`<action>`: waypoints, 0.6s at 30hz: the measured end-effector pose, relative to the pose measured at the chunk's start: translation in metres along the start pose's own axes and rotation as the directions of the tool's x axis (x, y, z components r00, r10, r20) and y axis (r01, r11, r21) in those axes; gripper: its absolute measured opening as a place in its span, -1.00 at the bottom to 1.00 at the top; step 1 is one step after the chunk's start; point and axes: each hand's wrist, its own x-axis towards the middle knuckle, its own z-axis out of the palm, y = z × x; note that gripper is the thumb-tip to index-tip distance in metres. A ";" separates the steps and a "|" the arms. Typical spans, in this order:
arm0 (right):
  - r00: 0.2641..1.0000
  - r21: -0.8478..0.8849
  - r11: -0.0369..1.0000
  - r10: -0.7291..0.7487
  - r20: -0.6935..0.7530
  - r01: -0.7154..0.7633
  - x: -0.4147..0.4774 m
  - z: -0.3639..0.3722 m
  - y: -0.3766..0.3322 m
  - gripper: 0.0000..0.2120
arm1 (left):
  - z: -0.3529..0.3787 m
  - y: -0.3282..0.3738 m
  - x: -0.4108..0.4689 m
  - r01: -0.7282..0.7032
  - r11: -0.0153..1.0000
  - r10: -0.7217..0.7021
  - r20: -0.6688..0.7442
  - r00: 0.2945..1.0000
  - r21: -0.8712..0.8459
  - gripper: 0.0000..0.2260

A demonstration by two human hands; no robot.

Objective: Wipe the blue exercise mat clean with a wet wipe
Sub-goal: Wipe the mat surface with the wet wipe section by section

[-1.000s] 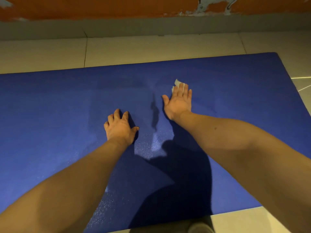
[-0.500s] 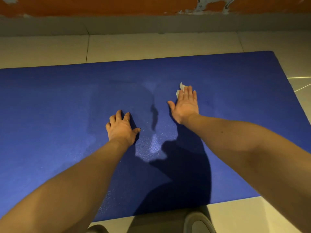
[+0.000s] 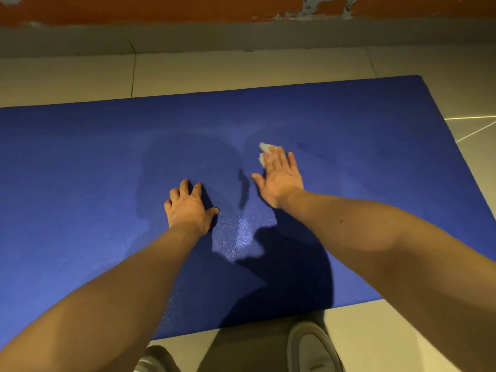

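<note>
— Blue mat (image 3: 349, 116), deep blue, filling most of the head view. Which way does it run?

— Its long side goes left to right across pale floor tiles (image 3: 241, 68), the far edge climbing a little toward the right. The right end shows with a rounded corner; the left end runs out of the picture.

— And the surface?

— Fine and grainy. A darker patch spreads around the hands, and a paler spot glints between the forearms, beside the person's shadow.

— Where is the wipe?

— The wet wipe (image 3: 264, 153) is a small whitish wad lying on the mat, right of the middle. The right hand (image 3: 281, 181) lies flat on it, fingers straight and close together, so only its crumpled edge pokes out past the fingertips and at the forefinger side.

— The other hand?

— The left hand (image 3: 189, 208) sits on the mat nearer the person, just left of the right one and apart from it. Its fingers are spread and bent, tips on the mat, holding nothing.

— Anything else?

— A grey shoe (image 3: 314, 347) on the tiles at the near edge, and a peeling orange wall (image 3: 161, 9) above a grey skirting (image 3: 188, 36) at the far side.
</note>
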 end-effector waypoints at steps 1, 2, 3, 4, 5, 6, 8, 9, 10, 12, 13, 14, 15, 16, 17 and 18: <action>0.996 -0.040 0.996 0.081 0.028 -0.080 0.000 -0.001 0.010 -0.27 | 0.001 -0.001 -0.004 -0.001 1.000 0.001 0.002 1.000 0.004 -0.27; 0.987 -0.063 0.987 0.153 0.048 -0.150 0.000 -0.001 0.014 -0.24 | 0.003 -0.002 -0.007 -0.003 1.000 0.003 0.003 1.000 0.010 -0.27; 0.976 -0.063 0.976 0.212 0.059 -0.208 -0.001 -0.001 0.013 -0.23 | 0.004 -0.004 -0.010 -0.006 1.000 0.006 0.005 1.000 0.013 -0.26; 0.965 -0.038 0.967 0.253 0.064 -0.251 -0.001 0.000 0.007 -0.22 | 0.005 -0.005 -0.012 -0.007 1.000 0.007 0.006 1.000 0.014 -0.26; 0.959 -0.003 0.962 0.274 0.070 -0.274 -0.003 0.001 -0.003 -0.21 | 0.006 -0.006 -0.013 -0.007 1.000 0.006 0.004 1.000 0.014 -0.26; 0.962 0.028 0.964 0.263 0.078 -0.265 -0.006 0.002 -0.016 -0.22 | 0.007 -0.006 -0.015 -0.004 1.000 0.004 0.002 1.000 0.013 -0.26; 0.983 0.052 0.985 0.161 0.088 -0.166 -0.016 0.010 -0.044 -0.24 | 0.008 -0.006 -0.017 0.004 1.000 -0.004 0.000 1.000 0.004 -0.26; 0.990 0.053 0.993 0.103 0.091 -0.109 -0.024 0.015 -0.056 -0.25 | 0.008 -0.006 -0.018 0.006 1.000 -0.006 0.002 1.000 -0.003 -0.26; 0.994 0.052 0.997 0.060 0.093 -0.065 -0.031 0.020 -0.064 -0.26 | 0.009 -0.005 -0.020 0.006 1.000 -0.006 0.003 1.000 -0.009 -0.26; 0.996 0.028 1.000 -0.004 0.093 0.002 -0.039 0.027 -0.068 -0.28 | 0.010 -0.004 -0.022 0.002 1.000 -0.002 -0.001 1.000 -0.007 -0.26; 0.995 0.011 0.999 -0.039 0.093 0.038 -0.041 0.028 -0.064 -0.29 | 0.010 -0.004 -0.023 0.001 1.000 -0.001 0.001 1.000 -0.003 -0.26; 0.994 -0.005 0.997 -0.071 0.086 0.072 -0.041 0.028 -0.057 -0.30 | 0.011 -0.005 -0.024 -0.001 1.000 0.001 0.006 1.000 0.001 -0.26; 0.994 -0.019 0.996 -0.086 0.071 0.088 -0.040 0.027 -0.046 -0.30 | 0.011 -0.005 -0.024 -0.003 1.000 0.003 0.012 1.000 0.005 -0.26; 0.996 -0.026 0.997 -0.074 0.052 0.076 -0.038 0.026 -0.033 -0.30 | 0.011 -0.006 -0.025 -0.006 1.000 0.005 0.018 1.000 0.009 -0.26; 0.999 -0.023 0.999 -0.033 0.034 0.034 -0.036 0.023 -0.019 -0.29 | 0.011 -0.007 -0.026 -0.008 1.000 0.008 0.023 1.000 0.013 -0.26; 0.999 -0.021 0.999 0.027 0.027 -0.026 -0.036 0.021 -0.006 -0.28 | 0.011 -0.008 -0.028 -0.011 1.000 0.011 0.027 1.000 0.017 -0.25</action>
